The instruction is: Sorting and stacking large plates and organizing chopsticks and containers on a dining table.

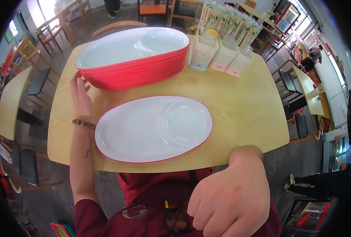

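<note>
A tall stack of oval divided plates [116, 53], white inside and red outside, stands on the far left part of the table. My left hand [81, 93] is at the stack's left end, its fingers stretched out close against the red side; whether they press on it I cannot tell. Nearer to me lies a single oval plate [132, 128] of the same kind, white with a thin red rim and a round compartment on its right. My right hand [232, 193] is raised before my chest at the table's front edge, closed in a fist, with nothing showing from it.
The pale wooden table [246, 106] carries three white perforated holders [204, 51] at the far right, filled with wrapped chopsticks [230, 25]. A chair back [118, 27] stands behind the table. Other tables and chairs [37, 81] are around, and a person's legs [312, 185] show at right.
</note>
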{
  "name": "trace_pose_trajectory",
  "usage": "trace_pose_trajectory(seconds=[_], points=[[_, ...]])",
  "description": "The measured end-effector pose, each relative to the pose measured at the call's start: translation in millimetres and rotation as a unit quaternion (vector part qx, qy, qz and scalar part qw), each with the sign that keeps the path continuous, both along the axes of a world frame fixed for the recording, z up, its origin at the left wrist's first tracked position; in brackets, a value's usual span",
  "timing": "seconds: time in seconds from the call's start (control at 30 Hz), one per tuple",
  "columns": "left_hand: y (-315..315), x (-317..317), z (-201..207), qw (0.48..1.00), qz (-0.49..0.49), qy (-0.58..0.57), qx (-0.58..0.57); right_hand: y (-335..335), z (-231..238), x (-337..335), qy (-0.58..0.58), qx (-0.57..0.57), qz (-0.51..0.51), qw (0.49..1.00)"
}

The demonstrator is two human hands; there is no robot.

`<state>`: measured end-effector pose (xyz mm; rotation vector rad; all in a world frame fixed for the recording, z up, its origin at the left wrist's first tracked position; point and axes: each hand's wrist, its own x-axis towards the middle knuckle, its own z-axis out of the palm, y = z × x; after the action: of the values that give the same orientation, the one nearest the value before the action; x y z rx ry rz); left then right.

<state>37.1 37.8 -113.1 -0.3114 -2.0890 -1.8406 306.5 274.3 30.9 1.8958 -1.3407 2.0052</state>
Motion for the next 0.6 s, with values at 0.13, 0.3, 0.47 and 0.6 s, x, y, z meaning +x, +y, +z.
trace_pose_trajectory(seconds=[0.13,0.3,0.47,0.6], points=[[-1.0,-0.2,0.0,1.000,-0.001,-0.002,-0.003,-2.0,-2.2,2.3,-0.006,-0.005,-0.012,1.000],[-5.0,-0.6,-2.1,1.000,0.006,-0.006,-0.010,1.1,11.5,-3.9,-0.012,0.013,-0.001,1.000],[-1.4,-2.2,-2.3,1.000,-0.003,-0.003,-0.013,-2.1,8.6,0.9,-0.050,-0.043,-0.024,0.998],[-0.3,-0.9,-0.1,1.000,0.005,-0.006,-0.017,1.0,8.6,4.0,-0.048,-0.016,-0.007,0.999]])
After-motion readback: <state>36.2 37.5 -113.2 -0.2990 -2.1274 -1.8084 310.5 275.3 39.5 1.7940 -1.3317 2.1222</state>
